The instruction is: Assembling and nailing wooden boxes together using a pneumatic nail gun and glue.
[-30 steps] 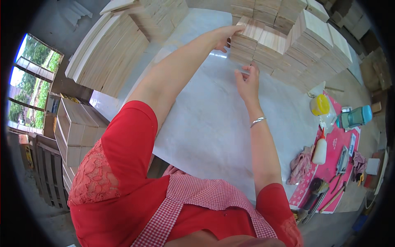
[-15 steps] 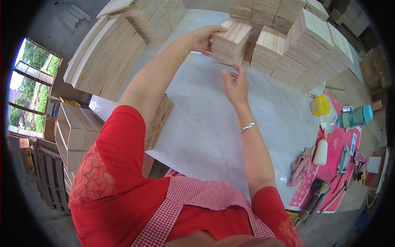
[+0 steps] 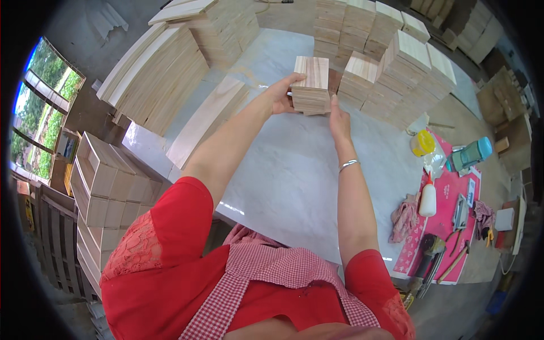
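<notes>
Board stack (image 3: 310, 85) held between left hand (image 3: 280, 95) and right hand (image 3: 339, 122)

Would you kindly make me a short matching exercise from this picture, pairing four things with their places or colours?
Column one:
1. Board stack
2. Squeeze bottle
3. Bracelet
4. Round tub

Column two:
A. Yellow
B. Silver-coloured
C. Between left hand and right hand
D. White with a red tip

Right pairs: 1-C, 2-D, 3-B, 4-A.
</notes>
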A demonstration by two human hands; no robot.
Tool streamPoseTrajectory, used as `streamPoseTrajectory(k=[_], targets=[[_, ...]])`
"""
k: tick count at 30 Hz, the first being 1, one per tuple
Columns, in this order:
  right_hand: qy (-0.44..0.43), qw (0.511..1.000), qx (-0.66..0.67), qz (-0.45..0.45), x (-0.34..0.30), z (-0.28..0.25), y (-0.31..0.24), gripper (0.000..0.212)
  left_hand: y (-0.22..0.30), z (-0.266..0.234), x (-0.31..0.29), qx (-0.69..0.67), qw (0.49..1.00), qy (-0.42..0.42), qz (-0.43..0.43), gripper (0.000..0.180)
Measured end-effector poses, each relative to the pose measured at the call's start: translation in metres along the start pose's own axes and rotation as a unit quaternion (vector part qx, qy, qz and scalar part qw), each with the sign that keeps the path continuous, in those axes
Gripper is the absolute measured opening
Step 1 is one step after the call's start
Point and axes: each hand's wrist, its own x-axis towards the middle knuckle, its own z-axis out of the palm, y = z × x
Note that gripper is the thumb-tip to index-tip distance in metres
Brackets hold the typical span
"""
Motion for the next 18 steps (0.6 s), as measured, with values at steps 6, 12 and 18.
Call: streamPoseTrajectory(k=[6,12,18], targets=[[-0.067,0.981,0.126,-0.131,-0.083,-0.031,-0.008,0.076,-0.056,-0.008,-0.061,-0.002,0.980,-0.150,0.134,0.082],[-0.087,0.960,0.132,-0.230,-0.154,-0.067,-0.004,0.082,-0.096,0.018,-0.135,0.165,0.923,-0.175,0.299,0.109],[-0.242,0.960,0.138,-0.038,-0.218,-0.056,0.035,0.119,-0.153,0.001,-0.148,0.392,0.822,-0.163,0.379,0.129]])
